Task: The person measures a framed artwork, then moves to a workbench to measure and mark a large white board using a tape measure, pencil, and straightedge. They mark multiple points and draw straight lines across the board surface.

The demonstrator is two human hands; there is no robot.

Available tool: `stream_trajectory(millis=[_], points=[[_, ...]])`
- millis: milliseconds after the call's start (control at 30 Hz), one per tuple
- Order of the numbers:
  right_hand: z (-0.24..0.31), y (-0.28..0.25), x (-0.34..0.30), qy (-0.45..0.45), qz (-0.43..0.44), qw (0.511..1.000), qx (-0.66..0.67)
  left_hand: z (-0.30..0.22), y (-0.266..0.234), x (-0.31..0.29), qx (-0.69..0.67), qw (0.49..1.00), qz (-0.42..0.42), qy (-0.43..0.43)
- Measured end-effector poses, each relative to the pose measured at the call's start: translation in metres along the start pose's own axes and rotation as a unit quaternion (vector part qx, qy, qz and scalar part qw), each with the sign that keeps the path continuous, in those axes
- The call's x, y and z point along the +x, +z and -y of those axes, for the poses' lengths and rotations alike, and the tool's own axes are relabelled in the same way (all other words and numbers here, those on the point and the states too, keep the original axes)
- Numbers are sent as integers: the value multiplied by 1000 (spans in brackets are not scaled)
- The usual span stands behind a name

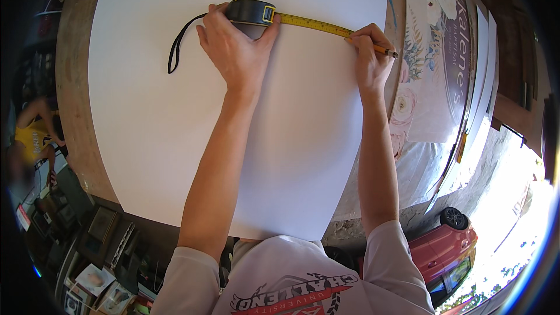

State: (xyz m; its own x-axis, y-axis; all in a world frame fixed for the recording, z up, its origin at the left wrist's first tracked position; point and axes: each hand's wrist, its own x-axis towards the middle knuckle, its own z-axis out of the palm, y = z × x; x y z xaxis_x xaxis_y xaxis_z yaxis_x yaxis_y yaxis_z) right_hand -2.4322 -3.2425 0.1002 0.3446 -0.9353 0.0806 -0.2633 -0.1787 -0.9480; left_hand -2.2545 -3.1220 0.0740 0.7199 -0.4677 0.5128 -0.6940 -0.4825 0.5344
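Observation:
A large white sheet [163,116] lies on the wooden table. Near its far part, my left hand [236,46] grips a black and yellow tape measure [248,11] by its case, thumb at the mouth. A black wrist strap [174,52] trails from the case onto the sheet at the left. The yellow blade [312,23] runs out to the right, curving slightly. At its far end my right hand [373,58] is closed around an orange pencil [382,50], the tip at the blade near the sheet's right edge. The blade's very end is hidden by the fingers.
A floral printed banner [431,81] lies to the right of the sheet. The table's wooden edge [79,81] shows at the left. A person in a yellow top [32,137] sits beyond it. Framed pictures [102,224] stand lower left; a red car [440,251] is lower right.

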Motion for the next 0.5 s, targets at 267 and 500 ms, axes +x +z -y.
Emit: stream_trajectory(millis=[267,500], points=[[2,0,-1,-3,-3,1000,-8,0,0,0,6,1000,-2,8],[-5,0,-2,-3,1,1000,0,0,0,0,10,1000,-4,7]])
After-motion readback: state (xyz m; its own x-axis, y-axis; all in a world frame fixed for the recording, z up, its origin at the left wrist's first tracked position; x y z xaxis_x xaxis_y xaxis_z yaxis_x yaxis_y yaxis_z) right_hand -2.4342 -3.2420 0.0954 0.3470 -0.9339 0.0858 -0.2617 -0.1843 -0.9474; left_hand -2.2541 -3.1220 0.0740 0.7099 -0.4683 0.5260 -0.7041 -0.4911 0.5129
